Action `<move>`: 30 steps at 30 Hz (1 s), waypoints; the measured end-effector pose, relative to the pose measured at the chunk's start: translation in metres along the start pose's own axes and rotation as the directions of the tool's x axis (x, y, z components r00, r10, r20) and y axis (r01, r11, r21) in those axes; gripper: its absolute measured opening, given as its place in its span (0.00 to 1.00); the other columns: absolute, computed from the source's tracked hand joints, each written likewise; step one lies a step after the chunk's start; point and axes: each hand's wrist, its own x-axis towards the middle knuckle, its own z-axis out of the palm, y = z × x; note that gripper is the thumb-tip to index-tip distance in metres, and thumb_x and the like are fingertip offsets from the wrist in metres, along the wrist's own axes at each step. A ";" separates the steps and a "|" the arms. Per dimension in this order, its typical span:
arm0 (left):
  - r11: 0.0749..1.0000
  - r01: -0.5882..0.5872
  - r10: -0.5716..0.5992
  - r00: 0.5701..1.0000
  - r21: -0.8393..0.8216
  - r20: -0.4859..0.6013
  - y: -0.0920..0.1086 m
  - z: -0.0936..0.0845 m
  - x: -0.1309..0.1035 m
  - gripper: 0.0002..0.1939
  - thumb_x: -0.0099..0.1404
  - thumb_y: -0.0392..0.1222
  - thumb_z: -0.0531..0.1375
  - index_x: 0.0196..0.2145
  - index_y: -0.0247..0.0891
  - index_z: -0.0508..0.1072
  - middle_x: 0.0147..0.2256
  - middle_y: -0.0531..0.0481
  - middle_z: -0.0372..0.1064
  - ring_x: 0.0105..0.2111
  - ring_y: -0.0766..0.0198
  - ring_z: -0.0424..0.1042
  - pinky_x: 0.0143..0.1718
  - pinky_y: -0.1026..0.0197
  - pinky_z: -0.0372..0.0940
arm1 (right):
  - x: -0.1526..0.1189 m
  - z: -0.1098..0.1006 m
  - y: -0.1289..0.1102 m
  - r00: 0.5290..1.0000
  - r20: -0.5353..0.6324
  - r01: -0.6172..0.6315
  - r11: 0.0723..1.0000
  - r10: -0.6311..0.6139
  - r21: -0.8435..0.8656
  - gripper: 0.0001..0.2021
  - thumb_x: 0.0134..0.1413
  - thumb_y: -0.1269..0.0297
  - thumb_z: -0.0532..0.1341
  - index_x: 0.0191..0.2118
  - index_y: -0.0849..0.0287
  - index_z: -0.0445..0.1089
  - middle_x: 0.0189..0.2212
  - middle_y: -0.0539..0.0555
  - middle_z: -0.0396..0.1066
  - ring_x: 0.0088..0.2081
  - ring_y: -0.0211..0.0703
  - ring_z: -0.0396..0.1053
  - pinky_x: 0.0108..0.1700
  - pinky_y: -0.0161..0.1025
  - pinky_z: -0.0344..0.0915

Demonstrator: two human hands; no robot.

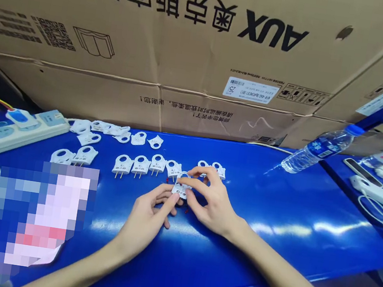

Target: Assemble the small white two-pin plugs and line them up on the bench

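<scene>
Between my two hands is a small white plug housing (180,189) with a round ring at its top. My left hand (152,214) pinches its lower left edge between thumb and fingers. From the right, my right hand (210,194) grips its upper and right side. Small red bits show just under and beside the piece; what they belong to I cannot make out. Just behind lies a row of like plug housings (140,166) with two metal pins each. Another pair of housings (218,169) is partly hidden behind my right hand.
White shells (107,129) lie along the back by a large carton (176,55). A power strip (28,131) stands at left, near a blurred-out flat object (47,218). At right are a tilted water bottle (320,150) and a white adapter (374,192) with a cable.
</scene>
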 end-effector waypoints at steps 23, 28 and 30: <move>1.000 0.014 -0.015 1.000 0.027 0.009 -0.002 0.001 -0.002 0.26 0.66 0.62 0.62 0.51 0.39 0.75 0.39 0.45 0.77 0.34 0.61 0.73 0.26 0.62 0.71 | 0.000 -0.001 0.004 1.000 0.026 0.004 0.999 -0.003 -0.036 0.07 0.69 0.67 0.61 0.48 0.54 0.76 0.51 0.59 0.73 0.51 0.50 0.71 0.50 0.49 0.71; 0.999 0.013 -0.013 1.000 0.040 0.009 -0.004 0.001 -0.003 0.26 0.68 0.62 0.61 0.52 0.40 0.74 0.39 0.46 0.76 0.34 0.61 0.73 0.27 0.63 0.71 | -0.001 0.000 0.005 1.000 0.030 -0.007 1.000 0.007 -0.003 0.07 0.69 0.67 0.61 0.48 0.54 0.75 0.51 0.58 0.72 0.52 0.49 0.71 0.52 0.48 0.71; 0.999 0.012 -0.013 1.000 0.039 0.010 -0.004 0.001 -0.003 0.26 0.68 0.62 0.61 0.52 0.40 0.74 0.39 0.46 0.76 0.35 0.61 0.73 0.27 0.63 0.71 | -0.001 0.000 0.006 0.999 0.033 -0.012 1.000 0.012 0.005 0.07 0.69 0.66 0.61 0.48 0.54 0.75 0.51 0.58 0.72 0.52 0.48 0.71 0.52 0.48 0.72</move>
